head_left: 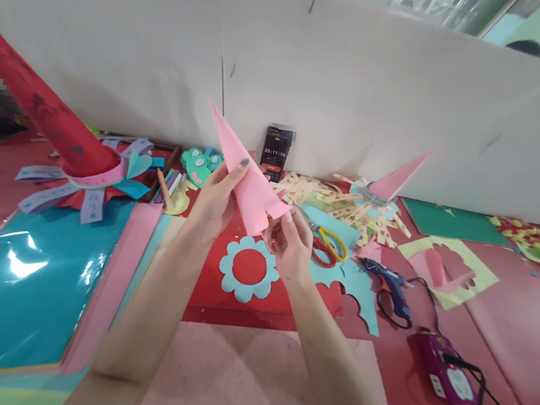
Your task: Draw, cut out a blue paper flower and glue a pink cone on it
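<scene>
A pink paper cone (247, 182) is held up above the table, its tip pointing to the upper left. My left hand (217, 198) is closed around its left side, with the thumb lying on the paper. At the cone's lower right edge, my right hand (290, 242) pinches the pink paper near a cut flap. Below the hands lies a light blue scalloped paper ring (228, 268) on red paper (207, 294). Scissors with yellow and red handles (332, 245) rest just right of my right hand.
A red cone hat (55, 122) stands at the left, a smaller pink cone (398, 178) at the back right. A blue glue gun (391, 287) and purple power strip (444, 371) with cables lie right. A phone (275, 153) leans on the wall. Blue plastic-covered sheets (27, 289) lie left.
</scene>
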`<state>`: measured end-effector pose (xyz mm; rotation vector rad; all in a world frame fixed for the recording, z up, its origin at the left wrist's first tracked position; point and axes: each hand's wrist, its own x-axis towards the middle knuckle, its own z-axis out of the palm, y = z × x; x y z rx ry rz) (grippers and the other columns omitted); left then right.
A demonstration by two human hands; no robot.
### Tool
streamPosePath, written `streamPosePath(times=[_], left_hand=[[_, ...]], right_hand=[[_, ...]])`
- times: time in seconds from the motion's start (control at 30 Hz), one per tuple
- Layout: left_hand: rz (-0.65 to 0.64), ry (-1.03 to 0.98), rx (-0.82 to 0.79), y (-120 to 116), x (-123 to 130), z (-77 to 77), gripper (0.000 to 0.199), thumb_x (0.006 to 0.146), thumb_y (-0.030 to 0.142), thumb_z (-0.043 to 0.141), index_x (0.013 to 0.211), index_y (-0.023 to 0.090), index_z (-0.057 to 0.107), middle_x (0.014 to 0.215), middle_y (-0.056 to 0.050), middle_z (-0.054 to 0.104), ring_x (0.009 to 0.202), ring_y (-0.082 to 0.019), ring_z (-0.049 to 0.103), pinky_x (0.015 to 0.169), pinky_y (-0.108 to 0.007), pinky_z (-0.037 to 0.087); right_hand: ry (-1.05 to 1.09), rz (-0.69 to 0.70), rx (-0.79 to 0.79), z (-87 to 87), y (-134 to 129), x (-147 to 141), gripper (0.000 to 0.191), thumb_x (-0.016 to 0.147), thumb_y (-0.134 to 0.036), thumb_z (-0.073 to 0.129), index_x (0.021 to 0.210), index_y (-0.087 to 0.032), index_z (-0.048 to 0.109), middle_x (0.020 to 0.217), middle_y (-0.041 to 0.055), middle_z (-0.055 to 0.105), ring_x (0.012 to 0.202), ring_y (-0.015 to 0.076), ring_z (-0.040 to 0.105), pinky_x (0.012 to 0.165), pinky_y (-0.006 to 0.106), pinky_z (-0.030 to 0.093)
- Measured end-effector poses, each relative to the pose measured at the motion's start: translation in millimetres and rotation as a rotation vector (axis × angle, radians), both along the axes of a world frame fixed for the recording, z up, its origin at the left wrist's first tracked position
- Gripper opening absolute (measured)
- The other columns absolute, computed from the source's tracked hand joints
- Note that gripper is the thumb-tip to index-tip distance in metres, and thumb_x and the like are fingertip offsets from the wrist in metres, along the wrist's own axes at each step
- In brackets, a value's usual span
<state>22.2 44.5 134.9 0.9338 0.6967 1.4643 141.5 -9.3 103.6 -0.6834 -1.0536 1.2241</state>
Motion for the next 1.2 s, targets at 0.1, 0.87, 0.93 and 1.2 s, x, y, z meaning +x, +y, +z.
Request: streamPosePath(times=[0.1,0.87,0.93,1.2], left_hand=[[-0.022,0.003,0.01,-0.4,0.5,-0.8,0.034,0.071,0.041,0.072,0.094,0.018,0.064,0.083,-0.005,0.069,0.084,-0.022,0.068,0.073,-0.031,0.054],[-0.065,0.072,0.032,-5.4,-0.9,4.9,0.034,0.068,0.042,0.074,0.093,0.022,0.065,0.085,-0.004,0.067,0.081,-0.019,0.066,0.066,-0.027,0.052],[-0.058,0.071,0.034,-5.4,-1.3,4.3,0.034,0.067,0.042,0.075,0.092,0.022,0.064,0.085,-0.003,0.068,0.079,-0.019,0.066,0.065,-0.027,0.052],[-0.075,0.087,0.051,-2.7,-2.1,2.1,0.039,0.065,0.044,0.076,0.093,0.02,0.062,0.081,-0.002,0.067,0.071,-0.015,0.065,0.059,-0.024,0.05]], right_hand=[[-0.038,-0.058,-0.036,-0.9,1.0,-2.6,0.034,0.079,-0.052,0.061,0.068,-0.021,0.049,0.046,-0.009,0.043,0.034,0.0041,0.032,0.034,0.018,0.026],[-0.132,-0.15,-0.131,2.8,-1.4,-2.3,0.042,0.076,-0.046,0.067,0.05,-0.018,0.049,0.038,-0.0064,0.043,0.034,0.0035,0.028,0.035,0.02,0.022],[-0.141,-0.157,-0.13,2.0,-1.5,-2.3,0.042,0.076,-0.046,0.066,0.05,-0.018,0.048,0.039,-0.0064,0.042,0.034,0.0036,0.029,0.035,0.02,0.022],[-0.174,-0.192,-0.165,2.7,-1.0,-2.6,0.042,0.073,-0.047,0.068,0.051,-0.018,0.048,0.041,-0.0072,0.037,0.034,0.004,0.032,0.034,0.02,0.024]])
